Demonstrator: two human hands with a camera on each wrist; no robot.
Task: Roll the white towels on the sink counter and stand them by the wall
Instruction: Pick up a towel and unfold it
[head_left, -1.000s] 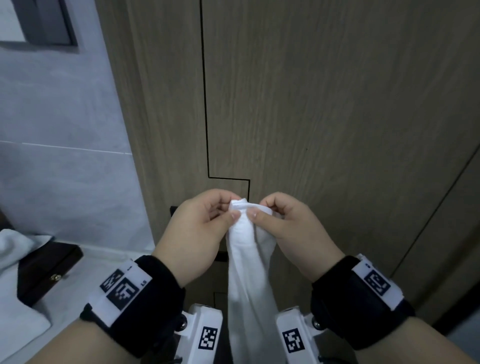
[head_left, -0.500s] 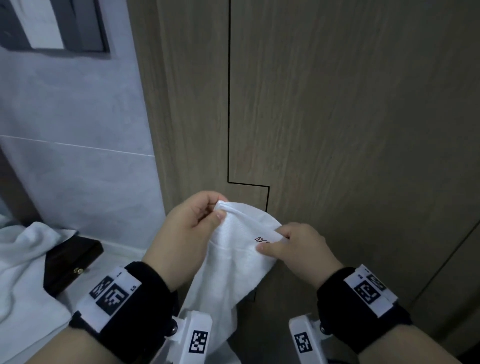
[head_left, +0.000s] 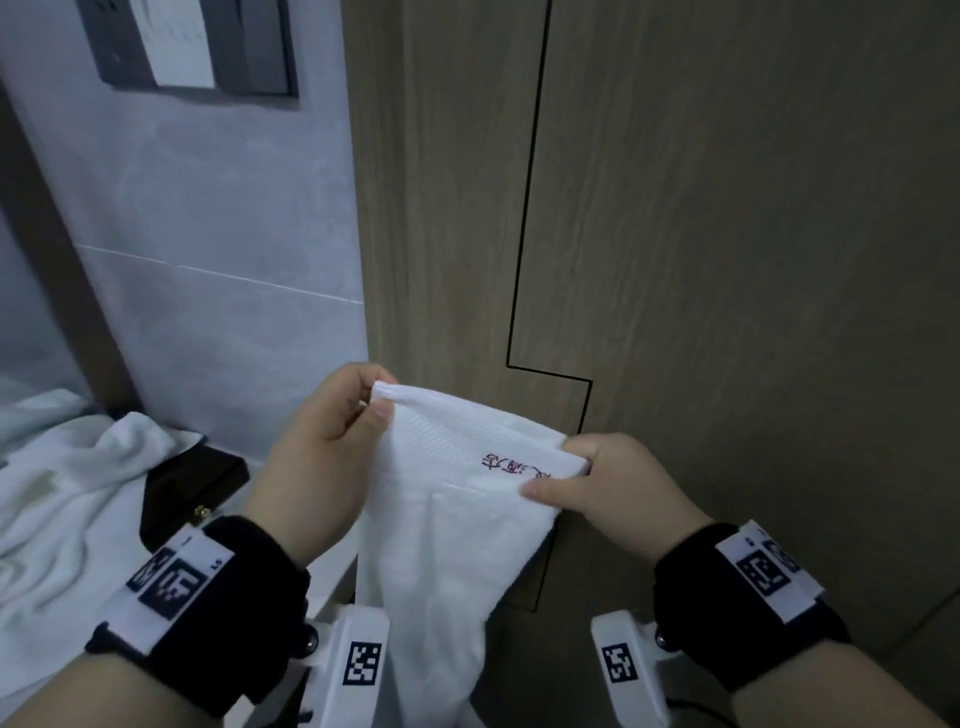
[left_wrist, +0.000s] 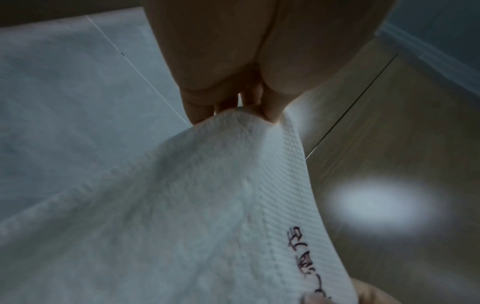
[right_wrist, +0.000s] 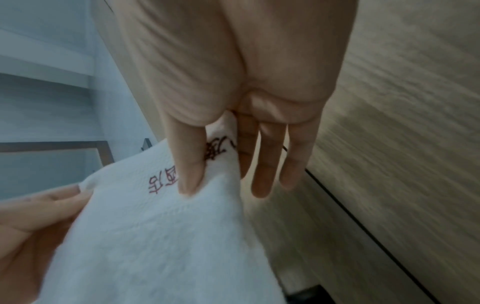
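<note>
Towel (head_left: 457, 525) edge between both hands

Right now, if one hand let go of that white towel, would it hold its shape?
Probably not. The white towel hangs limp below both pinches, so it looks floppy. Likely light: the left hand and right hand hold it by fingertips only.

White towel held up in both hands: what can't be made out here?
- white towel: lower end cut off by the head view's bottom edge.
- red marking: too small and blurred; right hand thumb covers part.
- left hand: fingertips behind the cloth.
- dark box: partly under another towel.
</note>
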